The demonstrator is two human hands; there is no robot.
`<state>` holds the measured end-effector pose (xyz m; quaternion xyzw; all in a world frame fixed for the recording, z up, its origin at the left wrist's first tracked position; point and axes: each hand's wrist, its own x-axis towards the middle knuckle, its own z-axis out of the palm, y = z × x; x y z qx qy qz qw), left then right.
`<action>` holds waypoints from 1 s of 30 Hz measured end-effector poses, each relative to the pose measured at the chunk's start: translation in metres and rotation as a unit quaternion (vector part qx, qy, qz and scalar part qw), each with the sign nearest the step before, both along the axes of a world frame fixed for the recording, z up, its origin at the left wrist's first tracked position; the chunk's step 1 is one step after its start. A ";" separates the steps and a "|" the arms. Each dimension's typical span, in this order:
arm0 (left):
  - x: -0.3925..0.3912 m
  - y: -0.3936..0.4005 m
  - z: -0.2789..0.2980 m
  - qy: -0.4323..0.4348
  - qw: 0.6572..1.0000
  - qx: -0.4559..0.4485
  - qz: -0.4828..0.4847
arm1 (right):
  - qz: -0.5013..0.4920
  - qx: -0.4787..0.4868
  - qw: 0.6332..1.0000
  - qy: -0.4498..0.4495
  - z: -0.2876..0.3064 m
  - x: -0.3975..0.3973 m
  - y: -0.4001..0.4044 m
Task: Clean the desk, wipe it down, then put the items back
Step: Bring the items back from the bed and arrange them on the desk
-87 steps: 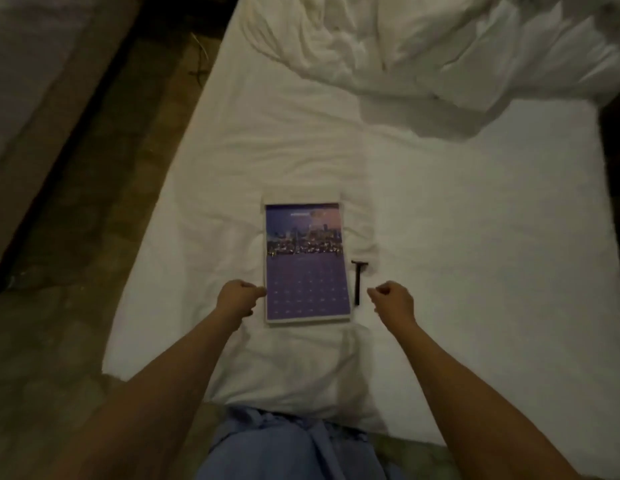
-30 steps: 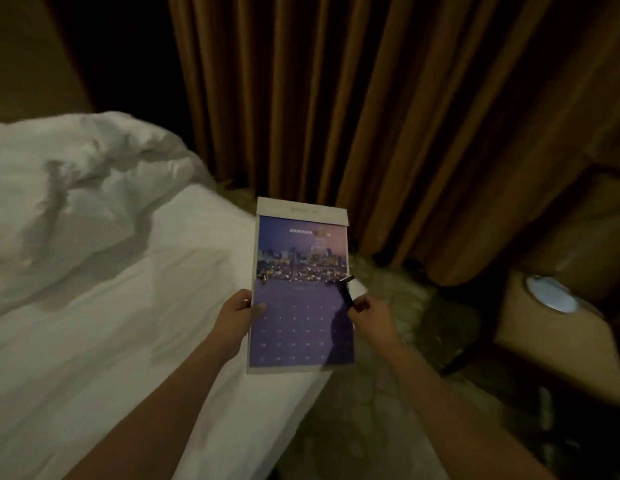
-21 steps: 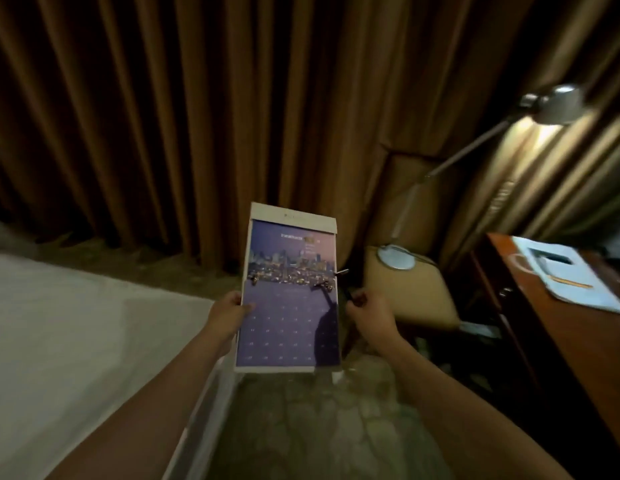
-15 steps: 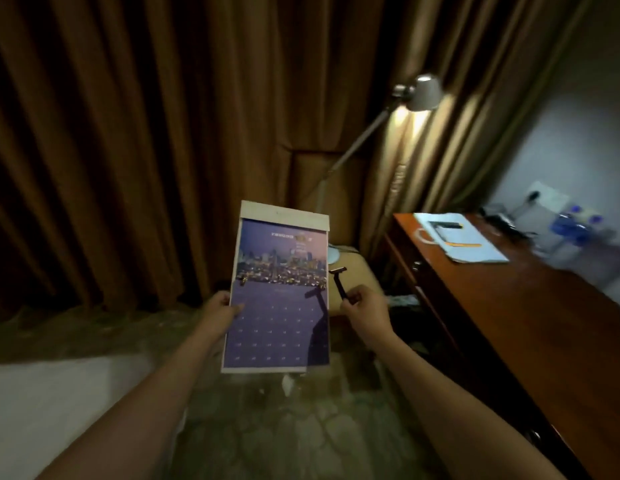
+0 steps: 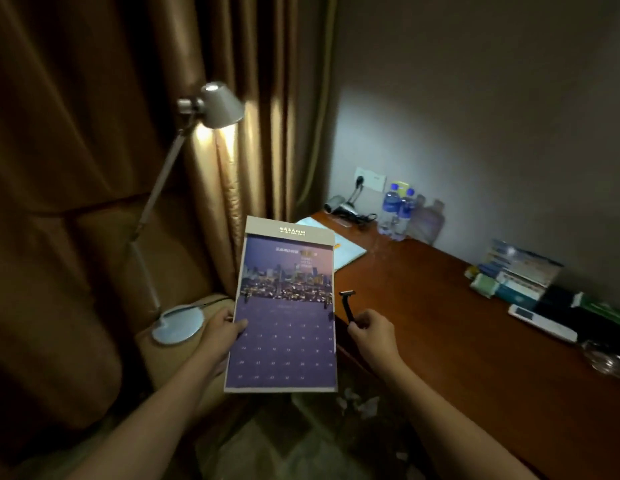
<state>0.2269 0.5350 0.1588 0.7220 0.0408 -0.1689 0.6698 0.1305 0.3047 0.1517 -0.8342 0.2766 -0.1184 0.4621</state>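
Carried from the white bed toward the reddish wooden surface (image 5: 457,341): left hand (image 5: 221,332) grips a purple city-skyline calendar (image 5: 284,306); right hand (image 5: 372,336), just beside it, pinches a black disposable razor (image 5: 346,304).

The calendar (image 5: 284,306) hides the left hand's (image 5: 221,332) fingers and part of the pale booklet (image 5: 348,252) behind it. The right hand (image 5: 372,336) covers the razor's (image 5: 347,304) lower handle. The glass ashtray (image 5: 610,360) and the counter (image 5: 457,323) are cut off at the right edge. The calendar's print is too small to read.
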 end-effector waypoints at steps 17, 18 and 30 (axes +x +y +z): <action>0.154 -0.308 -0.095 0.105 0.962 0.098 -0.232 | -0.273 0.136 0.949 0.081 -0.095 0.068 -0.248; 0.163 -0.323 -0.100 0.114 0.956 0.115 -0.244 | -0.282 0.147 0.944 0.094 -0.103 0.073 -0.260; 0.233 -0.449 -0.141 0.176 0.919 0.168 -0.309 | -0.307 0.125 0.923 0.195 -0.147 0.109 -0.369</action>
